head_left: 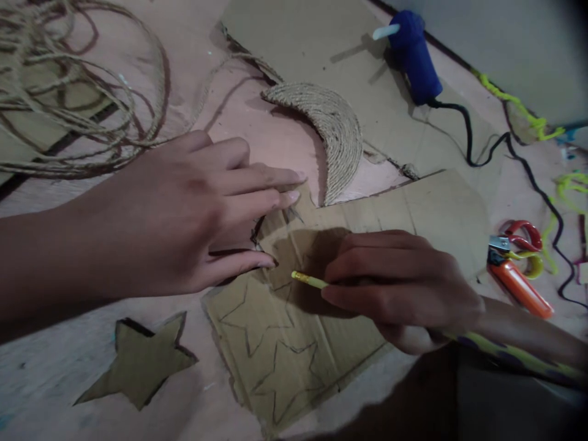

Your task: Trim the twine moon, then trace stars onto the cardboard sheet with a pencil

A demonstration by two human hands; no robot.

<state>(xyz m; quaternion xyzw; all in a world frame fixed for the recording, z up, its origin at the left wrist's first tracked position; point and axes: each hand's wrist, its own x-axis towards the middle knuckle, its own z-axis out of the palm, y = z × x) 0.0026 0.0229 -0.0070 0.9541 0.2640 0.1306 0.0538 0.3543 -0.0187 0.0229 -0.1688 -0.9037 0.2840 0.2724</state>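
Note:
My left hand [184,214] lies flat, fingers together, pressing down on a cardboard star template that is mostly hidden under it, on a cardboard sheet [413,208]. My right hand [395,288] grips a yellow-green pencil [309,280], its end pointing left toward the left fingertips, just above the sheet. Star outlines [280,361] are drawn on the sheet's lower part. A cut-out cardboard star [138,361] lies on the floor to the lower left.
A twine-wrapped crescent [331,128] lies above the hands. Loose twine [68,92] coils at top left. A blue glue gun [413,55] with black cord rests on another cardboard at top. An orange lighter [519,282] and red scissors [523,236] lie right.

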